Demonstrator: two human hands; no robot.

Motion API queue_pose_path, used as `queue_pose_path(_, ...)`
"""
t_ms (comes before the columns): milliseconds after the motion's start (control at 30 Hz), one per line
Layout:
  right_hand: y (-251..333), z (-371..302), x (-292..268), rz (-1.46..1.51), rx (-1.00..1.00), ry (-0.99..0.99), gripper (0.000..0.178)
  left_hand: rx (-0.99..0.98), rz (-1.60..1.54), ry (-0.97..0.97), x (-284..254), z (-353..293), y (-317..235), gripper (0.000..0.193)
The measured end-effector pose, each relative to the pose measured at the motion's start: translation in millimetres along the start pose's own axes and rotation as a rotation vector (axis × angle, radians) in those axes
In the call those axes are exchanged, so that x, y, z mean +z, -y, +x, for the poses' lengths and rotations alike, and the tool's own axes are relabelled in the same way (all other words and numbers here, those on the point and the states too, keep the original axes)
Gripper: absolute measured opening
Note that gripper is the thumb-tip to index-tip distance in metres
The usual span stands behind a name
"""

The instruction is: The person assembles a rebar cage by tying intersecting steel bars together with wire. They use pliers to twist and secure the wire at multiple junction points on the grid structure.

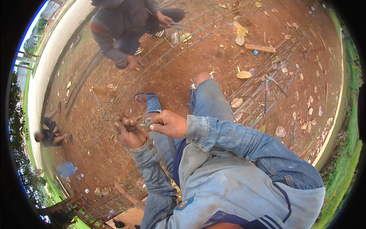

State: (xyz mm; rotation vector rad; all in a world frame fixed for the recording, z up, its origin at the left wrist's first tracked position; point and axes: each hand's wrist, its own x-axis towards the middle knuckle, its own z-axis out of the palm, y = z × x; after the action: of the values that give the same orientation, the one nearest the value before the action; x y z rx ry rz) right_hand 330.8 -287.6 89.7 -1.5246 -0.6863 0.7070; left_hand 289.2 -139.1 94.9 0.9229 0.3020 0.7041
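My left hand (pixel 130 134) is raised over my lap with its fingers curled and closed. Just to its right, my right hand (pixel 169 124) is closed too, thumb pressed against the fingers. A small greyish piece (pixel 147 122) shows at the right fingertips, and a thin pale bit lies in the gap between the hands; both are too small to name. Ahead of the hands a rebar cage (pixel 166 60) of thin steel bars and stirrups runs diagonally. Red-handled pincers (pixel 271 79) rest on a second rebar cage (pixel 249 100) beyond my right knee.
A co-worker (pixel 124 34) squats across the first cage, both hands near its bars. Another person (pixel 51 131) sits far left, near a blue water jug (pixel 66 170). A wood piece (pixel 260 48), a clear cup (pixel 174 37) and dry leaves lie on red soil.
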Motion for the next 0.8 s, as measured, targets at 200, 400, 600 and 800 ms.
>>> queue_pose_path(200, -1.2, 1.7, 1.1, 0.01, -0.011, 0.008, 0.024, -0.01, 0.016, -0.017, -2.2, 2.3, -0.2, 0.02)
queue_pose_path(400, 1.8, 0.8, 1.6, -0.015, -0.077, -0.022, 0.027, -0.003, 0.052, -0.048, -2.9, 0.1, 1.4, 0.021)
queue_pose_path(600, 1.0, -2.2, 10.9, 0.107, -0.085, -0.003, 0.031, 0.103, 0.18, -0.104, 5.2, 0.0, 1.7, 0.021)
queue_pose_path(800, -5.0, -13.4, 0.2, 0.11, -0.09, -0.047, 0.028, 0.043, 0.389, 0.063, 6.3, 4.0, 0.6, 0.022)
